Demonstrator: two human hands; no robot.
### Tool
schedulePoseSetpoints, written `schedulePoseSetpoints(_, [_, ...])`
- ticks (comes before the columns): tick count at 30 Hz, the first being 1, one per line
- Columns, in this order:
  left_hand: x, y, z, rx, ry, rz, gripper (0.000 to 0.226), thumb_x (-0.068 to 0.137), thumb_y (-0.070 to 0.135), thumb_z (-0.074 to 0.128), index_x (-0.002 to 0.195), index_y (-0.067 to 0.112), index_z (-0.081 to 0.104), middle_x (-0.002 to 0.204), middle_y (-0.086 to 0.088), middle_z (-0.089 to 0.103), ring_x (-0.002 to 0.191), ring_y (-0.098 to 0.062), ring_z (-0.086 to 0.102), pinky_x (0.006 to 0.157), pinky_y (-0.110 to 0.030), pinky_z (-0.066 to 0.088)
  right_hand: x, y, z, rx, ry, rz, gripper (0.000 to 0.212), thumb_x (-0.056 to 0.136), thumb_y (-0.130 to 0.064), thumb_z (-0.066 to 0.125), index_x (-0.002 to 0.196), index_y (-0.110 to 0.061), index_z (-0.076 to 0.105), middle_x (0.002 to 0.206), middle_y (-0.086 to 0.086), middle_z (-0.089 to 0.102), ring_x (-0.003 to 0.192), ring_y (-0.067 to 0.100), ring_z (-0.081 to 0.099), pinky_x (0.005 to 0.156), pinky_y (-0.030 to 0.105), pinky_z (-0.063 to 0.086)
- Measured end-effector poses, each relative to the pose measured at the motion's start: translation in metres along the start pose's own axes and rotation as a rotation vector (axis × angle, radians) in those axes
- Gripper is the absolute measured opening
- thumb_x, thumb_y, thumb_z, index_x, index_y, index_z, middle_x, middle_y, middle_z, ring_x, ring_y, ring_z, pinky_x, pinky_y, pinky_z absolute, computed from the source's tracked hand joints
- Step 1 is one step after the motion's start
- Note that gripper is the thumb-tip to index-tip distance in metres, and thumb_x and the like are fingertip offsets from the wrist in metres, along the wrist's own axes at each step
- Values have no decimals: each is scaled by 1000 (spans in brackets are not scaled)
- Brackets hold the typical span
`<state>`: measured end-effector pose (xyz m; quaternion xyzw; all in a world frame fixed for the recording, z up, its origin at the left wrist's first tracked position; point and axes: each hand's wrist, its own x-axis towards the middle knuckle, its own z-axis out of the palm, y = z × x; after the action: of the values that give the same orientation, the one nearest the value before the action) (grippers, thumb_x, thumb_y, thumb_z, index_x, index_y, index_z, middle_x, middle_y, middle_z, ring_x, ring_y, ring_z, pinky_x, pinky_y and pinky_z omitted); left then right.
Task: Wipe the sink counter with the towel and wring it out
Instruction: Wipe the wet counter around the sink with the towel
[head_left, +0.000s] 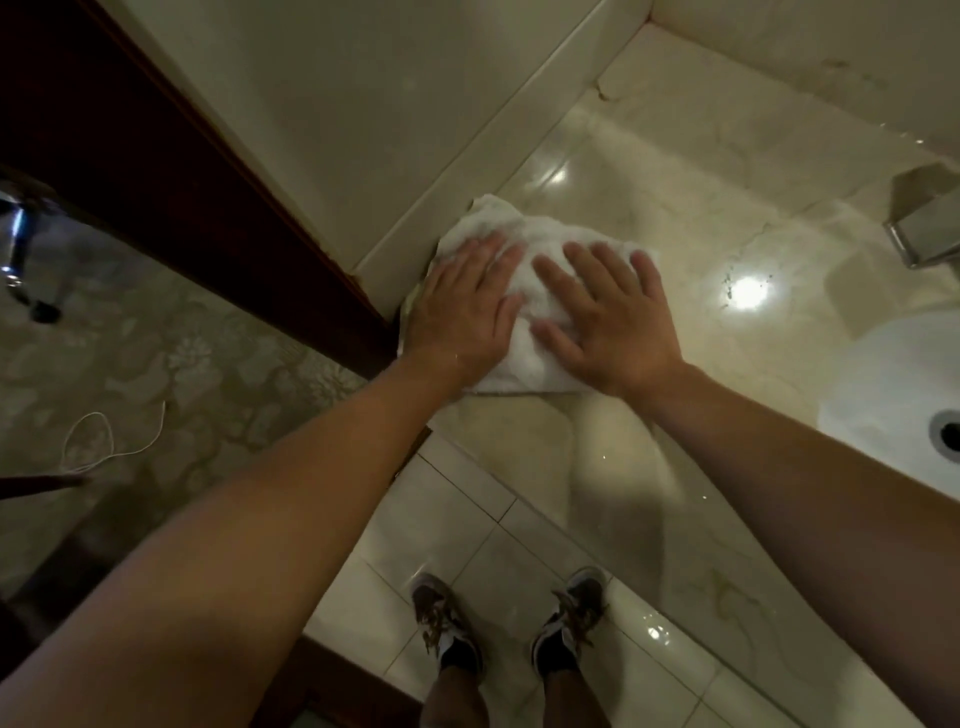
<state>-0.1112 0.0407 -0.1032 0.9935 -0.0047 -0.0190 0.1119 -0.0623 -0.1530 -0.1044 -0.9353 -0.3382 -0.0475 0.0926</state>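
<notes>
Wiping step: crumpled white cloth towel (524, 291) is pressed flat on glossy beige marble desk (649, 208) by left hand (462, 317) & right hand (608, 322), fingers spread; sink (883, 395) at 3 o'clock. Wringing is prob. next, needing both grips curled.

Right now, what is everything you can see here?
towel: one, white, flat on the counter's left end, by the wall.
counter: one, glossy cream stone, wet in spots.
sink basin: one, white, right edge, drain partly visible.
metal fixture: one, silver, on the counter at far right.
door frame: one, dark wood, left.
floor tiles: several, pale, below the counter.
cord: one, white, on the patterned floor at left.
shoes: two, dark, on the tiles.
left hand: fingers straight, pressing the towel.
right hand: fingers straight, pressing the towel.
</notes>
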Motion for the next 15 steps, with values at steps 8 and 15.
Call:
schedulePoseSetpoints(8, [-34, 20, 4, -6, 47, -63, 61, 99, 44, 18, 153, 19, 29, 160, -3, 27, 148, -22, 24, 119, -42, 23, -32, -8, 4, 1, 74, -10, 60, 97, -57, 40, 147, -24, 49, 148, 15, 50, 137, 39, 44, 113, 58, 26])
schedulePoseSetpoints(15, [-87, 50, 15, -35, 153, -18, 52, 100, 36, 34, 144, 12, 47, 151, -9, 44, 140, -28, 41, 108, -48, 40, -91, -15, -10, 48, 67, -55, 57, 97, -53, 48, 145, -23, 52, 149, 15, 49, 138, 39, 42, 114, 56, 22])
